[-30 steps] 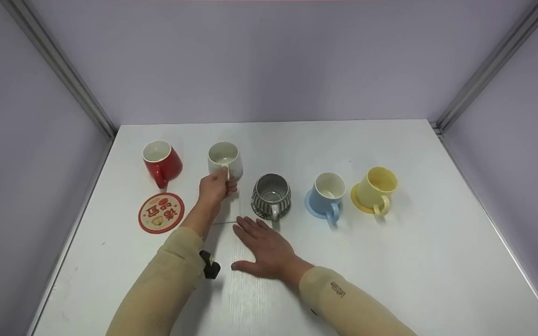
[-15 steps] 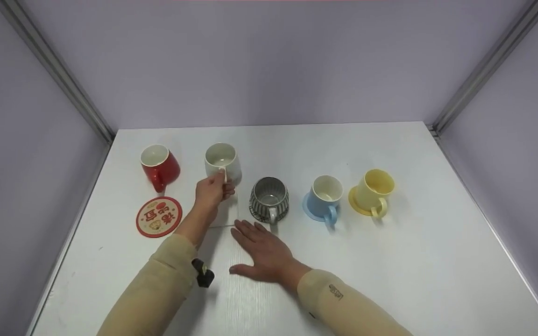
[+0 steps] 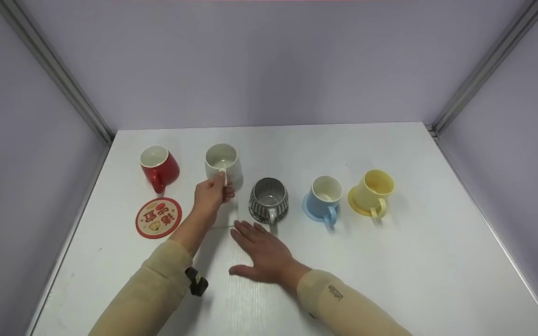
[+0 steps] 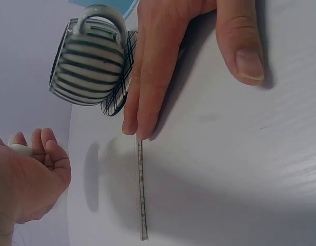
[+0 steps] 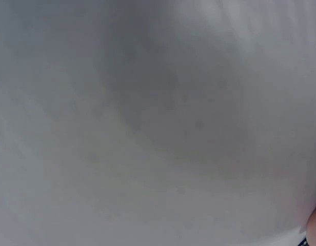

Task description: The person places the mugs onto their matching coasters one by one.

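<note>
In the head view my left hand grips the handle of a white mug, thumb on top. The mug is upright over the far part of a white square coaster; whether its base rests on it I cannot tell. My right hand lies palm down and spread, its fingertips touching the coaster's near edge, also seen on the coaster's rim in the left wrist view. A striped mug on a dark checked coaster stands just beyond those fingers. The right wrist view is mostly blurred white.
On the left stands a red mug behind a round red-rimmed coaster. To the right are a blue mug on a blue coaster and a yellow mug on a yellow coaster. Walls enclose the white table.
The head view has tilted slightly, so everything sits a little lower in it. My left forearm has swung slightly left while gripping the mug handle. The right hand stays in place.
</note>
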Demonstrator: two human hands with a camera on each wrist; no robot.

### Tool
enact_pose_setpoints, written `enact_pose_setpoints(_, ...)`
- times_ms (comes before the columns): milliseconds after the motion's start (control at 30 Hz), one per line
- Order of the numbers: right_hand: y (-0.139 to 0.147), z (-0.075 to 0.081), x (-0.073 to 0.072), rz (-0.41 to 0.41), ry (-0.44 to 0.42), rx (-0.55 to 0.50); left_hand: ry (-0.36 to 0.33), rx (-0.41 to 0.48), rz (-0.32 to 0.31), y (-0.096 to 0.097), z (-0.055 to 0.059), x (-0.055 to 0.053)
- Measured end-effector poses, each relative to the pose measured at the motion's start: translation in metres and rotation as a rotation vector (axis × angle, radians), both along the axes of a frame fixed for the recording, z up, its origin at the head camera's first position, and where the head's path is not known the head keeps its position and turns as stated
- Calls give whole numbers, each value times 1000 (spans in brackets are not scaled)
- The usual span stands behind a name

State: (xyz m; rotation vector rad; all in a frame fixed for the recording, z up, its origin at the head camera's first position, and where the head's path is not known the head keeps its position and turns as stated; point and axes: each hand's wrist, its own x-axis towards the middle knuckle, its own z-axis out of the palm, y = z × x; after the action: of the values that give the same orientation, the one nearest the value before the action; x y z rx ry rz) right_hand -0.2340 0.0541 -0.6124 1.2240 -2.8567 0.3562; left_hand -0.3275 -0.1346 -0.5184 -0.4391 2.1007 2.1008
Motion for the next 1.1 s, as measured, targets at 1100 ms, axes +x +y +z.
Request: enact_pose_setpoints(1100,0,-2,-1,-6,-8,8,66,29,0,-5,6,45)
